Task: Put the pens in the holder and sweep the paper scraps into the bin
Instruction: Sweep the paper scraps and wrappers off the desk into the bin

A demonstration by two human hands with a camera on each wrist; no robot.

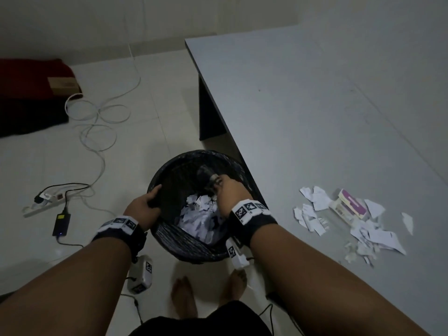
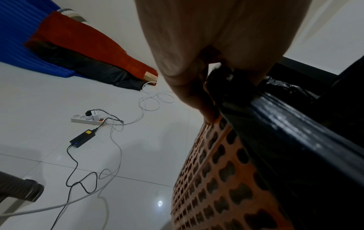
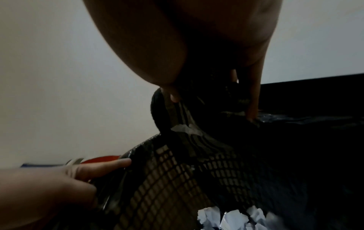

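Note:
A round bin [image 1: 155,180] lined with a black bag stands on the floor against the table's edge; its wall is orange mesh [image 2: 216,179]. White paper scraps [image 1: 201,214] lie inside it. My left hand [image 1: 145,204] grips the bin's near-left rim, thumb inside. Over the bin's far side, my right hand [image 1: 228,192] holds a dark object [image 1: 208,177] tilted down into it; I cannot tell what the object is. In the right wrist view a white scrap sits on that object [image 3: 177,118]. More scraps [image 1: 363,229] lie on the grey table [image 1: 291,105]. No pens or holder are in view.
A white and purple box [image 1: 349,204] lies among the scraps on the table. To the left on the tiled floor are a power strip [image 1: 46,202], a black adapter [image 1: 61,220] and looped white cable [image 1: 101,117]. My bare feet [image 1: 184,294] stand just before the bin.

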